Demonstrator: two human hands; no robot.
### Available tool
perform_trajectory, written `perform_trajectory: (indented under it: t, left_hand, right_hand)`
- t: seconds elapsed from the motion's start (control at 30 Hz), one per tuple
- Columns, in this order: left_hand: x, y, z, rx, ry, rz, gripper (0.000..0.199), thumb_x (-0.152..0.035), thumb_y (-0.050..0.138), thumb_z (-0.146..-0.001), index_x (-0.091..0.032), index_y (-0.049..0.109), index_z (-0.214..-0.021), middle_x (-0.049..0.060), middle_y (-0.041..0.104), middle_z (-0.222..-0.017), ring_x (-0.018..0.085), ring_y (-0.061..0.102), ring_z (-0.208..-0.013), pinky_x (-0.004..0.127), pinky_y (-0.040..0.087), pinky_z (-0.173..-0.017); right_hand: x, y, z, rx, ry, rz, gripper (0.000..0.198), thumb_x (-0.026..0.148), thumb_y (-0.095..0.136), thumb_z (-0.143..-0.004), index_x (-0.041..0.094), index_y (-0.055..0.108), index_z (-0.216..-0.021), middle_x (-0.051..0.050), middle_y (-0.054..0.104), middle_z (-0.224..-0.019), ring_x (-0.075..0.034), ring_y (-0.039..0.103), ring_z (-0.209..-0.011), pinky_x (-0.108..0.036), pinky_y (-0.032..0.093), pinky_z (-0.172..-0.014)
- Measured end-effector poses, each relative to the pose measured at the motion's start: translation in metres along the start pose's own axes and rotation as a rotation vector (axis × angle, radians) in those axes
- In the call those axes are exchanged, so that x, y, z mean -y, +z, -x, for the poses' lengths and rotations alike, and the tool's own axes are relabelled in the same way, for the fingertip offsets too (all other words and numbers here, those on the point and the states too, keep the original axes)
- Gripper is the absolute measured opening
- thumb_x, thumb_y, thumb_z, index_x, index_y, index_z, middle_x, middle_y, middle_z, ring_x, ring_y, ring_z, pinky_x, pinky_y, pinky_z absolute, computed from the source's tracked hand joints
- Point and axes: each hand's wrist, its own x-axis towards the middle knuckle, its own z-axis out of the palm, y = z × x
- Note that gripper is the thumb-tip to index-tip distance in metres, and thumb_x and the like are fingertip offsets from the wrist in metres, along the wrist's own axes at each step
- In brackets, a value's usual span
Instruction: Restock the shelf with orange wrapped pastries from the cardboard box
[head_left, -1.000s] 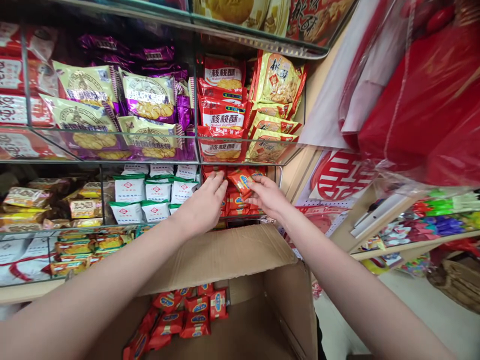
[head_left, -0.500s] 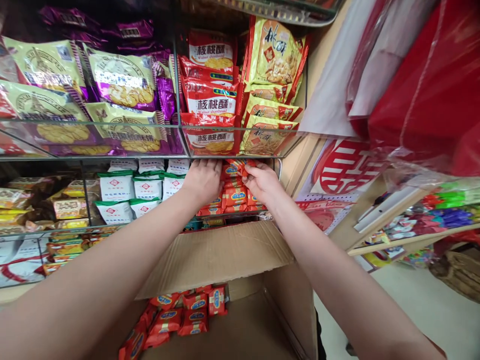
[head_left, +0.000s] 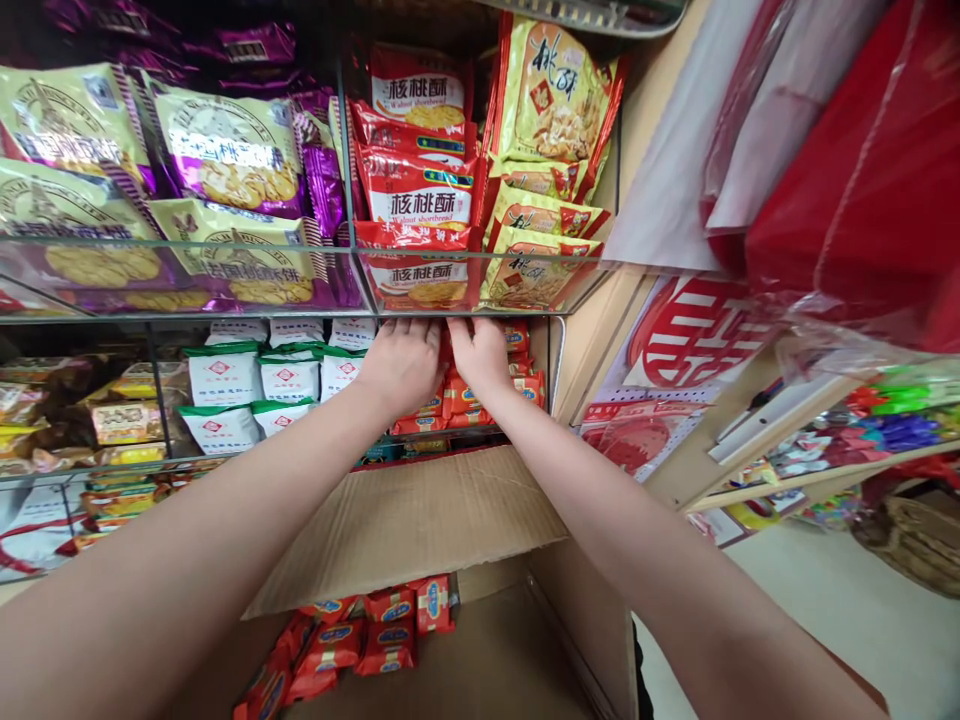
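Note:
My left hand (head_left: pixel 406 362) reaches into the lower shelf with its fingers stretched forward over small red packets. Its fingertips are hidden behind the upper shelf's edge. Close to its right, my right hand (head_left: pixel 480 352) also reaches in, thumb and fingers apart, fingertips out of sight. No packet shows in its grasp. Red snack packets (head_left: pixel 529 386) lie stacked beneath and beside both hands. Below my arms stands an open cardboard box (head_left: pixel 517 640), holding several loose packets (head_left: pixel 386 645) of the same red kind.
White-and-green packets (head_left: pixel 223 376) fill the compartment left of my hands. Above, a clear shelf lip (head_left: pixel 420 275) fronts red walnut shortbread packs (head_left: pixel 420 195) and yellow packs (head_left: pixel 551 95). The box flap (head_left: pixel 420 520) lies before the shelf. Red and white bags (head_left: pixel 847 190) hang at right.
My right hand has moved left and deeper into the shelf, and the red packet it pinched is no longer visible in its fingers. My left hand stays nearly in place. The view has shifted slightly.

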Motion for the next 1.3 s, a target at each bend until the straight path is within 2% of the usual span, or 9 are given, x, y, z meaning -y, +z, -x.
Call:
perform_trajectory:
  t: [0.07,0.2,0.33,0.47,0.7,0.87,1.0,1.13,1.3]
  left_hand:
    - [-0.002,0.0,0.001,0.015,-0.002,0.009,0.048,-0.025,0.036,-0.085,0.003,0.043,-0.124,0.025,0.056,-0.116,0.036,0.052,-0.108,0.045,0.037,-0.092]
    - [-0.01,-0.002,0.005,0.042,-0.046,0.0,0.055,-0.027,0.037,-0.085,0.004,0.033,-0.131,0.026,0.05,-0.125,0.037,0.046,-0.117,0.046,0.031,-0.099]
    - [-0.012,-0.005,0.013,0.035,-0.045,0.006,0.058,-0.03,0.036,-0.087,0.007,0.031,-0.132,0.027,0.045,-0.131,0.036,0.039,-0.125,0.044,0.024,-0.105]
    - [-0.008,-0.01,0.022,0.019,-0.076,-0.045,0.055,-0.029,0.031,-0.088,0.002,0.031,-0.134,0.026,0.042,-0.136,0.037,0.032,-0.127,0.059,0.017,-0.104]
    - [0.002,-0.004,0.014,0.012,-0.109,-0.061,0.055,-0.038,0.026,-0.091,0.002,0.046,-0.124,0.025,0.054,-0.122,0.036,0.047,-0.11,0.059,0.029,-0.094]
    - [0.004,-0.003,0.017,-0.002,-0.089,-0.037,0.054,-0.037,0.026,-0.092,0.0,0.045,-0.126,0.021,0.053,-0.126,0.034,0.042,-0.117,0.059,0.024,-0.099]
    - [0.0,-0.003,0.028,-0.027,-0.061,-0.065,0.063,-0.043,0.038,-0.089,-0.002,0.032,-0.136,0.022,0.042,-0.138,0.034,0.03,-0.128,0.061,0.015,-0.104]
    - [-0.001,0.0,0.03,-0.012,-0.089,-0.079,0.059,-0.035,0.041,-0.089,0.001,0.033,-0.134,0.024,0.043,-0.137,0.035,0.027,-0.13,0.063,0.015,-0.104]
    - [0.004,-0.004,0.025,-0.055,-0.086,-0.048,0.044,-0.013,0.031,-0.089,-0.012,0.042,-0.132,0.018,0.061,-0.115,0.033,0.045,-0.112,0.064,0.025,-0.096]
  right_hand:
    - [0.004,-0.002,0.004,0.046,-0.111,0.366,0.027,0.028,0.041,-0.09,0.015,0.064,-0.098,-0.011,0.066,-0.107,-0.026,0.053,-0.108,-0.04,0.034,-0.099]
    - [0.01,0.008,-0.007,0.092,-0.006,0.619,0.032,0.03,0.034,-0.092,0.02,0.063,-0.103,-0.009,0.065,-0.108,-0.032,0.047,-0.111,-0.047,0.034,-0.094]
    - [0.012,0.018,-0.014,0.15,-0.011,0.625,0.029,0.029,0.036,-0.091,0.025,0.058,-0.111,-0.006,0.061,-0.117,-0.03,0.045,-0.114,-0.049,0.033,-0.093]
    - [0.015,0.01,0.004,0.191,-0.14,0.638,0.033,0.028,0.033,-0.09,0.017,0.058,-0.11,-0.012,0.061,-0.115,-0.032,0.046,-0.112,-0.05,0.035,-0.093]
    - [0.008,0.0,-0.006,0.374,-0.379,0.629,0.04,0.013,0.033,-0.085,0.015,0.052,-0.12,-0.012,0.056,-0.127,-0.029,0.047,-0.117,-0.047,0.03,-0.102]
    - [0.006,-0.035,-0.006,0.43,-0.394,0.635,0.041,0.01,0.043,-0.082,0.008,0.052,-0.121,-0.015,0.059,-0.123,-0.026,0.052,-0.115,-0.037,0.037,-0.101]
    - [-0.006,-0.066,0.018,0.572,-0.421,0.738,0.067,0.031,0.065,-0.077,0.002,0.041,-0.132,-0.021,0.039,-0.141,-0.033,0.032,-0.132,-0.049,0.025,-0.11]
    - [-0.02,-0.07,0.032,0.643,-0.412,0.836,0.075,0.033,0.073,-0.071,0.008,0.04,-0.134,-0.02,0.034,-0.145,-0.033,0.021,-0.137,-0.064,0.01,-0.108]
    - [-0.024,-0.063,0.036,0.55,-0.42,0.83,0.067,0.029,0.074,-0.069,0.011,0.047,-0.127,-0.019,0.042,-0.14,-0.034,0.03,-0.131,-0.065,0.014,-0.107]
